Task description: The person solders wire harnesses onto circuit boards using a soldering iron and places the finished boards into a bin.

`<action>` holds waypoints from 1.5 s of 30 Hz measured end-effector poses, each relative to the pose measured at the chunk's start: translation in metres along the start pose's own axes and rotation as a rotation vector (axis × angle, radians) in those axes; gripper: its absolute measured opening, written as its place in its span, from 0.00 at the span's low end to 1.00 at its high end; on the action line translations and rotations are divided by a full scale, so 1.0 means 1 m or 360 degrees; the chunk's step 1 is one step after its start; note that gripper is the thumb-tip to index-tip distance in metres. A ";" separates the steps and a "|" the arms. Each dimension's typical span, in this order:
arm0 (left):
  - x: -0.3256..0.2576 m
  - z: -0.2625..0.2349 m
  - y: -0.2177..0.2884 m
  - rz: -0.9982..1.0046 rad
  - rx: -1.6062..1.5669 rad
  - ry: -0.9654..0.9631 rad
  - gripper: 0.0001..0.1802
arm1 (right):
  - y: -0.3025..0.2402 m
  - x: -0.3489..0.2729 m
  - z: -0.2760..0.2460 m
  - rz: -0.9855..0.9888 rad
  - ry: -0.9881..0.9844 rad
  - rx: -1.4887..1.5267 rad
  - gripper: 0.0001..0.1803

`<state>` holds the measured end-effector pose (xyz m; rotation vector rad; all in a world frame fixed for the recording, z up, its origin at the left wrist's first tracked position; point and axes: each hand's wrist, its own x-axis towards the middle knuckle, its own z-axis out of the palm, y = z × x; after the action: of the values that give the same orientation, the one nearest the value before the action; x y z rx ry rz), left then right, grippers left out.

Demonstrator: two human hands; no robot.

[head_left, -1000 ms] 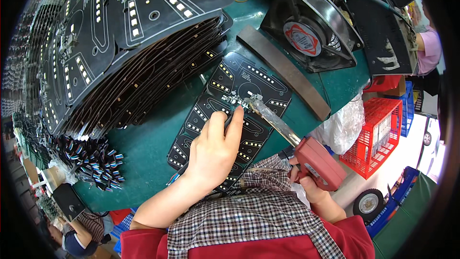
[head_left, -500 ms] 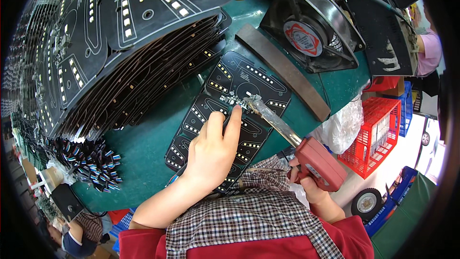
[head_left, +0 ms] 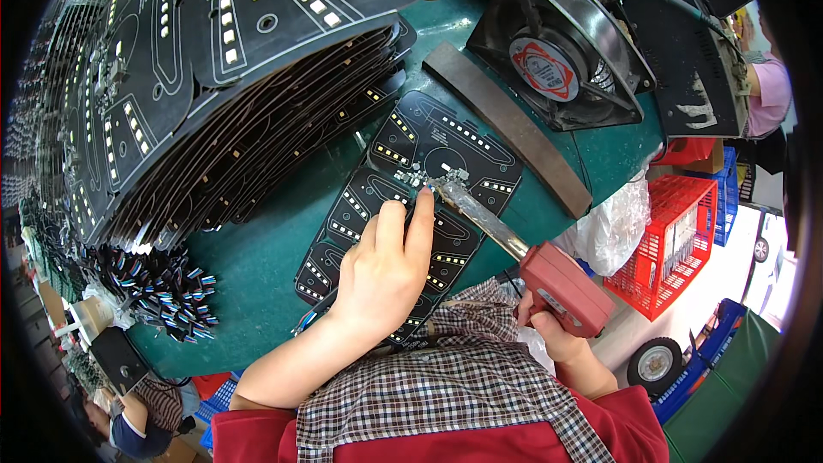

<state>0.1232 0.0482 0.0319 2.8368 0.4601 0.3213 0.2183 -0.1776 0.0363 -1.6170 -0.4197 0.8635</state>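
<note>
Head view: I take the black circuit board (head_left: 411, 206) lying flat on the green tabletop (head_left: 257, 266) as my landmark. My left hand (head_left: 386, 270) rests on the board's near half, fingers extended – forefinger tip pressed down by the small component cluster at the board's centre, not clenched; can't tell whether it pins a wire. My right hand (head_left: 553, 334) is wrapped tight around the red soldering gun (head_left: 561, 287), just off the board's near-right corner; its metal barrel reaches over the board, tip meeting the same cluster beside my fingertip. Left of the board – a tall fanned stack of boards (head_left: 214, 94). Beyond the board's far-right edge lies a dark flat bar (head_left: 506, 137), behind it a black fan (head_left: 557, 51). Well right of the board, off the table: a red crate (head_left: 677, 240). Near-left of the board, a heap of wire bundles (head_left: 163, 291).
</note>
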 end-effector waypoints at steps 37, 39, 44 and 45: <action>0.001 -0.001 -0.002 -0.0307 -0.0575 0.0032 0.20 | -0.001 -0.001 -0.004 0.0119 -0.0127 0.0194 0.40; -0.002 0.003 -0.003 -0.0183 -0.0412 0.0029 0.22 | -0.007 -0.001 0.000 0.0148 -0.0065 0.0306 0.40; -0.001 0.002 -0.002 0.0038 -0.0045 0.0052 0.26 | 0.004 -0.005 -0.004 0.0074 -0.0078 0.0312 0.40; -0.001 0.002 -0.002 0.0054 -0.0007 0.0047 0.26 | 0.006 -0.005 -0.004 0.0054 -0.0076 0.0328 0.40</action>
<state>0.1222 0.0491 0.0294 2.8420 0.4173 0.3708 0.2169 -0.1851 0.0322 -1.4197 -0.3261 0.9411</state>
